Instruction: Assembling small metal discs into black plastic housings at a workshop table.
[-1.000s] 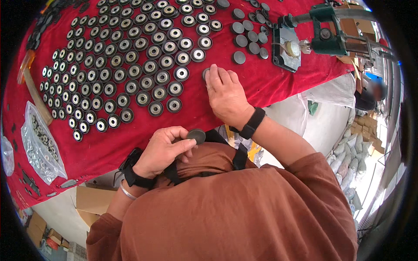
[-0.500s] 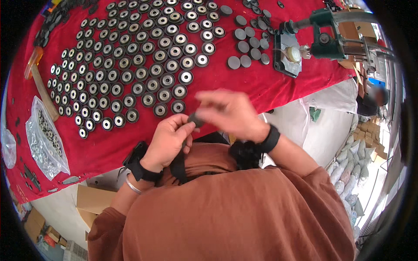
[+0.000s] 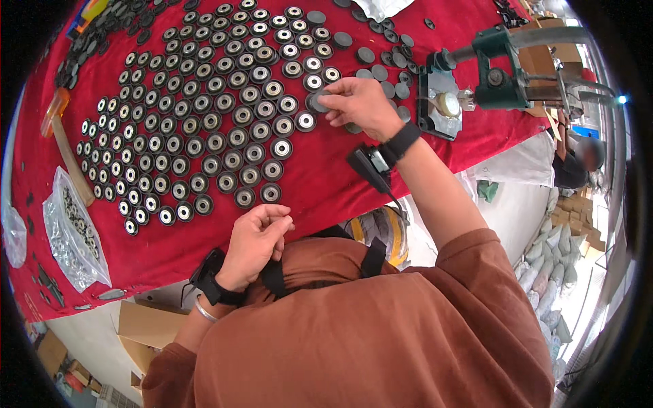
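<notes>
My right hand [image 3: 360, 105] reaches out over the red cloth. Its thumb and fingers pinch a dark grey round disc [image 3: 317, 103] at the right edge of the spread of bearings. Whether the disc rests on the cloth is hard to tell. Right beside it lie black-rimmed round pieces with silver bearings in them [image 3: 306, 121]. My left hand [image 3: 253, 239] stays near the table's front edge, thumb and fingers curled together, with nothing visible between the tips. Plain grey discs [image 3: 365, 56] lie beyond my right hand.
A green hand press [image 3: 496, 68] stands at the right. On the left are a hammer with a wooden handle [image 3: 73, 163] and a clear bag of small metal parts [image 3: 75, 231]. Dark loose parts [image 3: 122, 27] are heaped at the far left. Another person [image 3: 575, 163] is at the far right.
My hands were together near the table's front edge around a dark disc. My right hand has moved forward to the bearings with a disc; my left stays back, its fingertips now bare.
</notes>
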The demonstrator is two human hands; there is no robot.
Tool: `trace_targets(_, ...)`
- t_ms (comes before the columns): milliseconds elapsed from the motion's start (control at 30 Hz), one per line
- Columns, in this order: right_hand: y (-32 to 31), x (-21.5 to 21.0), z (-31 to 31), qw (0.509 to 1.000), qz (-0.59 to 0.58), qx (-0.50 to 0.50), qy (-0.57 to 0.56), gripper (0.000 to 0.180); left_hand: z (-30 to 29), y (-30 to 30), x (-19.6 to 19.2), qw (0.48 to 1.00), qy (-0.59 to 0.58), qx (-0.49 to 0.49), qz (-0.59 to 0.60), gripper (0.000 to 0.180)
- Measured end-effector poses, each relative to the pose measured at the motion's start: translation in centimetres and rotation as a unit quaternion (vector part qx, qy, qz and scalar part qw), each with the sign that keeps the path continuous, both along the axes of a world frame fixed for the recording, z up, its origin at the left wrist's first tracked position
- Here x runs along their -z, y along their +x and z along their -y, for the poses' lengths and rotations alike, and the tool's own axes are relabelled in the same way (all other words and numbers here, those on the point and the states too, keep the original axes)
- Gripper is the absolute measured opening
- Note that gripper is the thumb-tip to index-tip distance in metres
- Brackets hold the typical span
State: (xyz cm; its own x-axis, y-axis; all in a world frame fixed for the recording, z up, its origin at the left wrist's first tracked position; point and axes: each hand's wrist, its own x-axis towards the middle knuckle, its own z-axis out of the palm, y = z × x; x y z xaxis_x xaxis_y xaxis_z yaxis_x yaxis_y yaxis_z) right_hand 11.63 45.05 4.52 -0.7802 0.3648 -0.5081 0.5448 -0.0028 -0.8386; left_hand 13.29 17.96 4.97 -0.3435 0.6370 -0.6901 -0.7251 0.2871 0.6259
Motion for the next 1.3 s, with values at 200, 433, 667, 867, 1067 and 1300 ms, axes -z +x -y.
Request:
trace_targets(200, -1.5, 0.6, -0.4, 0.997, 0.050, -0.031, 0.051, 0.025, 0.0, -0.1, 0.5, 1.000, 0.002, -0.013, 0.003, 0.020)
trace_targets(433, -2.5, -0.1, -1.0, 0.985, 0.147, -0.069, 0.063, 0.032, -0.3, -0.7, 1.0, 0.999, -0.012, -0.029, 0.016, 0.020)
trace_targets(667, -2.5, -0.1, -1.2, 0.970, 0.186, -0.090, 0.130, 0.044, -0.6, -0.6, 0.3, 0.999, -0.011, -0.045, 0.019, 0.017)
trace_targets(867, -1.1, 0.4, 0.1, 0.894, -0.095, -0.179, 0.399, 0.030, 0.5, -1.6, -0.5, 0.998, 0.007, -0.058, 0.015, 0.017)
trace_targets(1067, 1.6, 0.1, -0.8, 0.798, -0.020, -0.279, 0.533, 0.017, 0.5, -2.8, -1.2, 0.966, 0.038, -0.178, 0.184, 0.036)
trace_targets(1300, 1.8, -0.6, 5.1, 0.880, -0.129, -0.185, 0.419, 0.019, 0.3, -3.6, -0.1, 0.921, 0.168, -0.209, 0.282, 0.048)
